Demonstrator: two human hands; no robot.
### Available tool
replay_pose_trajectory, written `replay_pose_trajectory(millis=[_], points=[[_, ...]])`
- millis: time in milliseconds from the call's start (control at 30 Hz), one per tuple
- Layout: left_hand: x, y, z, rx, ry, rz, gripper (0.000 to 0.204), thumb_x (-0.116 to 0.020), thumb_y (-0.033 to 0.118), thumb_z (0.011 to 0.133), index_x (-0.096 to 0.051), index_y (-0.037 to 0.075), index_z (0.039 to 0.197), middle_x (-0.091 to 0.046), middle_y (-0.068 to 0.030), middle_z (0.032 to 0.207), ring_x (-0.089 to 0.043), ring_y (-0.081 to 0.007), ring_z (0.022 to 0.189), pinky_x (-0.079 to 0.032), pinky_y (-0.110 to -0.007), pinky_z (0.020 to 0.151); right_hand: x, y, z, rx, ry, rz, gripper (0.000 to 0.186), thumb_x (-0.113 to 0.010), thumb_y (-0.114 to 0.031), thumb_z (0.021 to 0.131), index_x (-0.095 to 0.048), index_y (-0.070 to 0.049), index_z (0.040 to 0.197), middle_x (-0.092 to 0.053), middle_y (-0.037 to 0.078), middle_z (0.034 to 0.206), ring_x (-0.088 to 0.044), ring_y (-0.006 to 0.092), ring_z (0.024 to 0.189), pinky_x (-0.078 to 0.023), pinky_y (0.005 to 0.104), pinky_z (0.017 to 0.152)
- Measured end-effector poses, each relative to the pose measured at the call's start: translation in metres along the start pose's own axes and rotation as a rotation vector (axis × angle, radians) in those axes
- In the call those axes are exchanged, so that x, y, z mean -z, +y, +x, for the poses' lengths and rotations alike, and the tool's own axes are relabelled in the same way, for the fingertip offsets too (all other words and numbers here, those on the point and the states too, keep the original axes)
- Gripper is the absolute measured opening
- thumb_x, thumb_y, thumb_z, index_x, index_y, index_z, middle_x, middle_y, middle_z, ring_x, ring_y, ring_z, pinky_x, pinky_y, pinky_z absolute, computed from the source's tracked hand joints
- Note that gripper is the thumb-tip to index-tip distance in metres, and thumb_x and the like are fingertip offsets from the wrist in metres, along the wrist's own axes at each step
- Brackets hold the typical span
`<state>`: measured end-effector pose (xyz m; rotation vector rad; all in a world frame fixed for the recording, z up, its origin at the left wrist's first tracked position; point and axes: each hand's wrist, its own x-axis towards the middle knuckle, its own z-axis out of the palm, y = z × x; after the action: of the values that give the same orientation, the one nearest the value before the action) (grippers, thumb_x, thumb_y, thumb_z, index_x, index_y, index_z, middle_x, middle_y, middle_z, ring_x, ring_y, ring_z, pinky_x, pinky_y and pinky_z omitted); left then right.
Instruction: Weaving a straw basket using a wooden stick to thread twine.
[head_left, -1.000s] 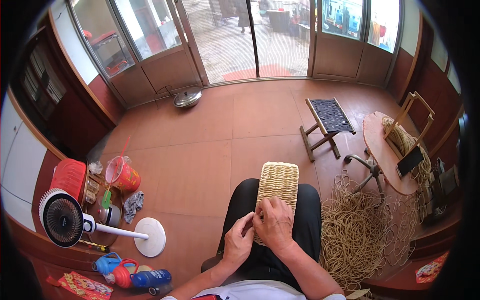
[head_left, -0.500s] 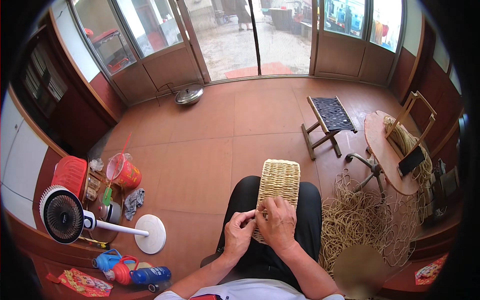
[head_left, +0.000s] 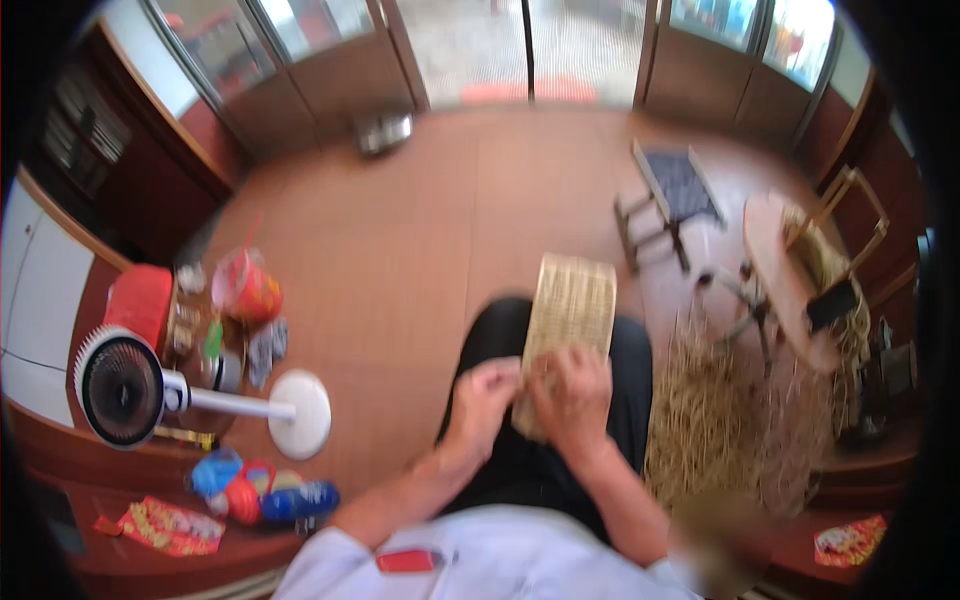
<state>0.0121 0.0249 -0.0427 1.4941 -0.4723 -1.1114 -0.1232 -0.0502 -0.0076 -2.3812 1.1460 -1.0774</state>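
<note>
A pale, tightly woven straw-coloured panel (head_left: 572,300), long with rounded corners, lies lengthwise on my dark-trousered lap (head_left: 495,335). My right hand (head_left: 578,398) is closed over its lower half, fingers bent against the weave. At the panel's left edge my left hand (head_left: 482,405) is held in a pinch, thumb and forefinger together close to the right fingertips. Whatever thin piece sits between the left fingertips is lost in the blur. The panel's near end is partly covered by my right hand and wrist.
A heap of loose cord (head_left: 705,410) lies on the floor at right, beside a round-topped wheeled stand (head_left: 770,250) with coiled cord on it. A folding stool (head_left: 680,185) stands beyond. To the left are a white fan (head_left: 125,385), bottles (head_left: 300,500) and a red bucket (head_left: 247,290).
The whole scene has shifted upward and blurred, showing more of my shirt. Both hands stay at the panel's lower half, the left pinch still at its left edge.
</note>
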Motion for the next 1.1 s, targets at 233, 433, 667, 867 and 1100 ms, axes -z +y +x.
replay_pose_trajectory(millis=[233,433,667,867,1100], points=[[0.003,0.018,-0.012,0.063,-0.113,-0.131,0.022,-0.076,0.014,0.100,-0.080,0.007,0.121,-0.078,0.0067,0.098,-0.057,0.0027,0.072,-0.037,-0.017,0.058,0.012,0.006,-0.028,0.005,0.000,0.019,0.017,-0.082,-0.011,0.091,-0.074,-0.014,0.105,-0.067,0.004,0.097,-0.066,0.0284,0.093,-0.048,0.0432,0.082],[0.001,0.028,-0.012,0.083,-0.112,-0.109,0.022,-0.075,0.015,0.101,-0.080,0.007,0.121,-0.077,0.0056,0.098,-0.057,0.0027,0.073,-0.037,-0.017,0.060,0.013,0.004,-0.028,0.055,-0.011,-0.056,0.024,-0.082,-0.011,0.091,-0.077,-0.016,0.114,-0.067,0.002,0.098,-0.066,0.0245,0.091,-0.047,0.0414,0.081],[0.002,0.027,-0.010,0.092,-0.116,-0.120,0.021,-0.074,0.014,0.102,-0.080,0.006,0.121,-0.077,0.0056,0.097,-0.057,0.0016,0.073,-0.038,-0.018,0.060,0.005,0.002,-0.034,0.111,-0.029,-0.075,0.024,-0.080,-0.012,0.094,-0.079,-0.014,0.118,-0.068,0.003,0.100,-0.066,0.0237,0.088,-0.046,0.0405,0.079],[0.005,0.032,-0.007,0.153,-0.121,-0.094,0.019,-0.074,0.013,0.102,-0.081,0.007,0.119,-0.077,0.0052,0.096,-0.057,0.0012,0.072,-0.038,-0.018,0.060,0.006,-0.004,-0.037,0.062,-0.066,-0.046,0.028,-0.081,-0.013,0.093,-0.079,-0.013,0.121,-0.069,0.003,0.101,-0.067,0.0240,0.090,-0.047,0.0403,0.081],[0.012,0.029,0.003,0.215,-0.188,-0.142,0.016,-0.073,0.010,0.104,-0.078,0.003,0.117,-0.075,0.0031,0.097,-0.055,0.0011,0.071,-0.038,-0.018,0.057,0.007,0.004,-0.038,0.079,-0.073,0.029,0.029,-0.082,-0.012,0.091,-0.078,-0.014,0.120,-0.069,0.002,0.099,-0.067,0.0236,0.089,-0.047,0.0399,0.081]])
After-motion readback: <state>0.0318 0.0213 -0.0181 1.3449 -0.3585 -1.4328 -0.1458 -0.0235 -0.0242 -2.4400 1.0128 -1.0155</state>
